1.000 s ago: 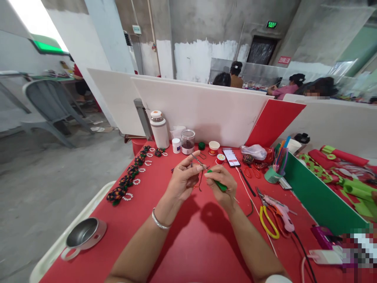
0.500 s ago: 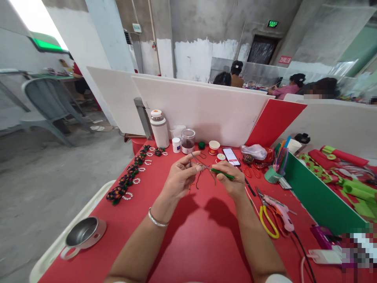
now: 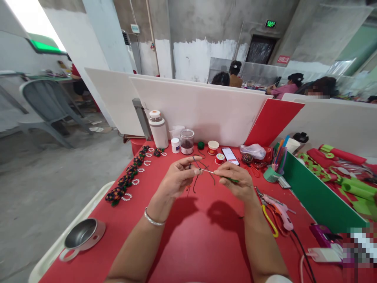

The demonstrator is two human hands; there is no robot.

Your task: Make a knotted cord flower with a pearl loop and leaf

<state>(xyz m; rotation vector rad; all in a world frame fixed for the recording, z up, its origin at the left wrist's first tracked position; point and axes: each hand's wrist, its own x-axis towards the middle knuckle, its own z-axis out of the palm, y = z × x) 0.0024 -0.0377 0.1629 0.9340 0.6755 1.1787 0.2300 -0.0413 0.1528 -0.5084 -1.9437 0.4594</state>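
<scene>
My left hand pinches dark yarn strands between thumb and fingers, above the middle of the red table. A strand runs up over the raised forefinger, and loose ends hang below. My right hand is closed around the green handle of a crochet hook. The thin metal shaft points left, and its tip meets the yarn at my left fingertips. Whether the tip sits inside a loop is too small to tell. A small ball of green yarn lies behind the hands.
Knotted yarn pieces with white bead loops line the left side. A metal cup stands front left. Bottle, jar and phone are at the back. Pliers and a glue gun lie right, beside a green divider.
My right hand has turned and shifted slightly right, so the hook's metal shaft now shows, reaching toward my left fingertips. My left hand keeps its pinch on the yarn.
</scene>
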